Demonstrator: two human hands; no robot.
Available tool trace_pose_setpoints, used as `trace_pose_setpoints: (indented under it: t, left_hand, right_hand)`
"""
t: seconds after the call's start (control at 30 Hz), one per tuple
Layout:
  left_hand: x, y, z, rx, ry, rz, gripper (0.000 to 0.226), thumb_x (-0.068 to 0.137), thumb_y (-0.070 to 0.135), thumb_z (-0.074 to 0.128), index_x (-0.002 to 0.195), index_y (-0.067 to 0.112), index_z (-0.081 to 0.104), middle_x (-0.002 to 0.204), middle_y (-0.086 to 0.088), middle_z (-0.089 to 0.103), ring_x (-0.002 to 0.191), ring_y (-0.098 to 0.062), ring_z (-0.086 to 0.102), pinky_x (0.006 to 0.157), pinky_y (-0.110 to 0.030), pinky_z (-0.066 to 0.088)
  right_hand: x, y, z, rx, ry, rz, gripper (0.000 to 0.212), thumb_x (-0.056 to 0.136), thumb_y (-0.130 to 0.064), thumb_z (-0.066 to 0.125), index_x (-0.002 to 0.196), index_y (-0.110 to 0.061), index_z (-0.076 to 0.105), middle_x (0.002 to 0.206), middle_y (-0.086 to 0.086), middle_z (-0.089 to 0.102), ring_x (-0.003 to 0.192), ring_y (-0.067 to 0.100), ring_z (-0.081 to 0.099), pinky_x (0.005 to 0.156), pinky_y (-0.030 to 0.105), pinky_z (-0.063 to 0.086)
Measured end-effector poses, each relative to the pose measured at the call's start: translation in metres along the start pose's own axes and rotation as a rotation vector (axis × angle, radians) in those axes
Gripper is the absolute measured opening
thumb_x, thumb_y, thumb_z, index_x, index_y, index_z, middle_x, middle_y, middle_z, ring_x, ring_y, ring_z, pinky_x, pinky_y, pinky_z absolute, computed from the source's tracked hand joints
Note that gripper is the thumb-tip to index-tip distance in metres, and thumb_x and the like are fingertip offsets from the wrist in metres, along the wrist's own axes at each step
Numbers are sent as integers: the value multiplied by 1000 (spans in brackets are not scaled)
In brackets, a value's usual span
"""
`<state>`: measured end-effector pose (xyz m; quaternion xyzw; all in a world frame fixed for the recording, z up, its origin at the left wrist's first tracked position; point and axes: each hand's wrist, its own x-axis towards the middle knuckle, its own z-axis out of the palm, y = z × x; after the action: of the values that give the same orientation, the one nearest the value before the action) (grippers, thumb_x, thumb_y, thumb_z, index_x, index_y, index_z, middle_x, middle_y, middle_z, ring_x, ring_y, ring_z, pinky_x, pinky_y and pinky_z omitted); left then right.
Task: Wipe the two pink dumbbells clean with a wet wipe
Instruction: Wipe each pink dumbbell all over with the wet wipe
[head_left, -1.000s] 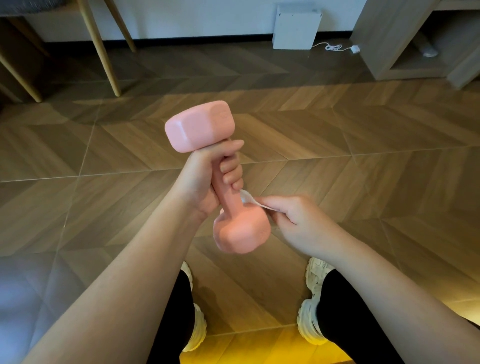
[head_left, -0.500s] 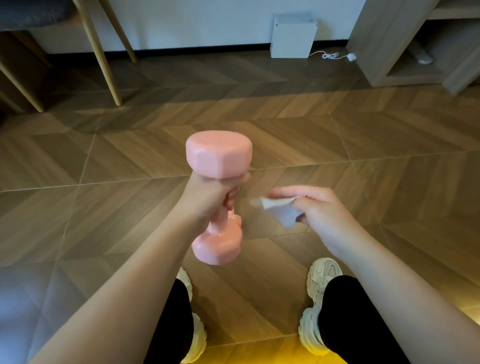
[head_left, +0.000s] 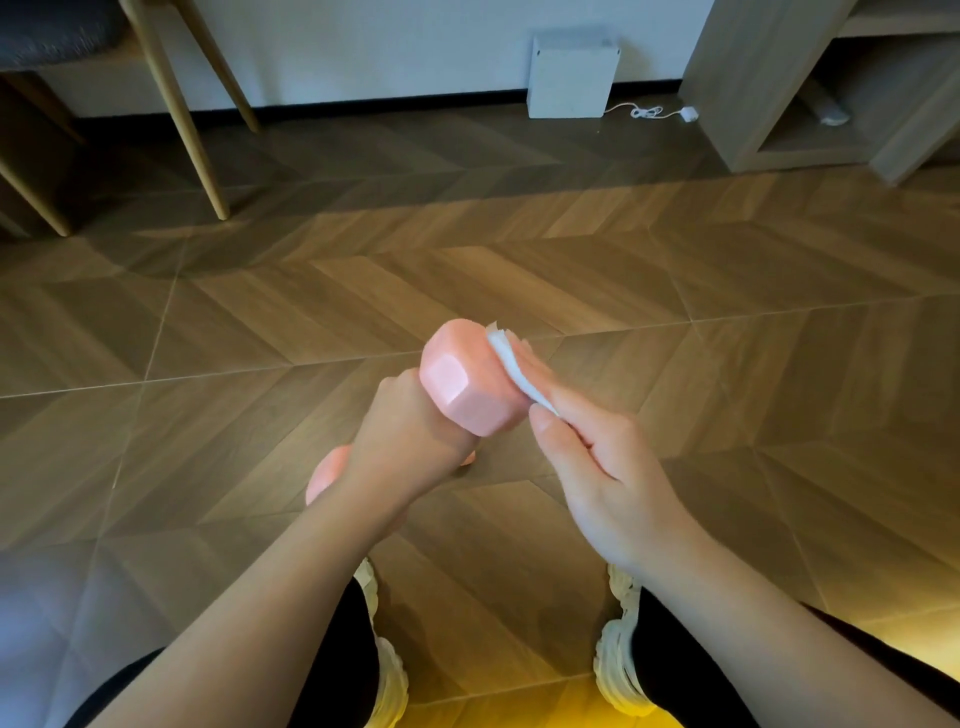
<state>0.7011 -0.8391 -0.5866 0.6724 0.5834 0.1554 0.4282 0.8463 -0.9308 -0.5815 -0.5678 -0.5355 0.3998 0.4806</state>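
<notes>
My left hand (head_left: 410, 441) grips one pink dumbbell (head_left: 465, 384) by its handle, held in the air above the floor with its upper hexagonal head tilted toward me. The lower head peeks out pink behind my left wrist. My right hand (head_left: 597, 457) presses a folded white wet wipe (head_left: 511, 366) flat against the right side of the upper head. Only this one dumbbell is in view.
A wooden herringbone floor (head_left: 727, 364) lies below. My white shoes (head_left: 618, 660) and black trousers sit at the bottom. Wooden chair legs (head_left: 176, 109) stand at the far left, a white box (head_left: 571, 67) with a cable by the wall, a wooden shelf unit (head_left: 805, 88) at the far right.
My left hand has lowered and tipped the dumbbell so its upper head faces me. My right hand has carried the wipe from the handle area up onto that head's right side.
</notes>
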Motion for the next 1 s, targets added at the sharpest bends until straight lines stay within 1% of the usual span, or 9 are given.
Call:
trace_pose_setpoints:
  t: [0.07, 0.17, 0.4, 0.53, 0.7, 0.8, 0.87, 0.93, 1.0]
  left_hand:
    - [-5, 4, -4, 78, -4, 24, 21, 69, 28, 66, 82, 12, 63, 83, -11, 70, 78, -30, 68, 70, -44, 58]
    - [-4, 1, -3, 203, -33, -54, 21, 84, 26, 65, 90, 6, 65, 77, -6, 64, 64, -22, 52, 60, -31, 43]
    - [-8, 5, 4, 288, -92, 29, 21, 90, 29, 58, 102, 12, 59, 85, -8, 68, 81, -31, 64, 70, -39, 54]
    - [-8, 7, 4, 291, -85, 42, 19, 90, 29, 56, 100, 12, 58, 85, -6, 67, 84, -32, 65, 73, -40, 55]
    - [-7, 7, 7, 356, -107, 67, 16, 88, 23, 56, 98, 11, 56, 82, -8, 66, 82, -33, 65, 70, -40, 55]
    - [-5, 5, 7, 342, -120, 51, 18, 88, 25, 57, 98, 11, 57, 84, -8, 68, 83, -33, 64, 72, -42, 55]
    - [-3, 5, 7, 333, -129, 68, 17, 89, 25, 56, 98, 11, 59, 86, -8, 68, 83, -32, 64, 74, -44, 56]
    - [-1, 4, 8, 317, -121, 71, 18, 89, 27, 56, 99, 14, 59, 89, -5, 67, 84, -29, 65, 75, -43, 57]
    - [2, 2, 9, 235, -131, 30, 22, 87, 30, 58, 103, 16, 60, 94, -3, 69, 90, -28, 67, 79, -40, 56]
  right_hand:
    - [1, 5, 3, -30, -25, 6, 41, 105, -14, 38, 144, -11, 49, 123, -20, 62, 97, -11, 62, 82, 4, 43]
    - [10, 6, 0, 4, -2, 40, 45, 103, -25, 37, 143, -12, 50, 133, -3, 62, 111, -3, 60, 90, 9, 41]
    - [10, 11, -4, 3, 36, 28, 46, 100, -28, 37, 135, -9, 58, 110, -19, 67, 108, -3, 59, 88, 12, 42]
    - [5, 11, 0, 14, 5, 4, 48, 102, -29, 36, 143, -9, 50, 128, -4, 63, 123, 6, 55, 97, 19, 44]
    - [9, 11, -2, 62, 14, 63, 36, 101, -28, 37, 120, -15, 65, 98, -25, 66, 97, -2, 60, 83, 14, 43]
    - [5, 8, 1, 100, 2, 37, 49, 100, -35, 40, 131, -3, 60, 108, -18, 65, 106, 1, 58, 88, 15, 42]
    - [10, 7, 0, 102, 19, 61, 44, 99, -34, 40, 124, -5, 63, 97, -20, 66, 97, -1, 58, 84, 16, 42]
    - [15, 2, 1, 111, 35, 80, 43, 98, -30, 39, 124, -6, 63, 98, -18, 66, 98, 2, 58, 90, 21, 40]
    - [12, -1, 3, 98, 31, 53, 41, 100, -31, 38, 124, -9, 63, 102, -21, 65, 104, 4, 57, 107, 37, 33]
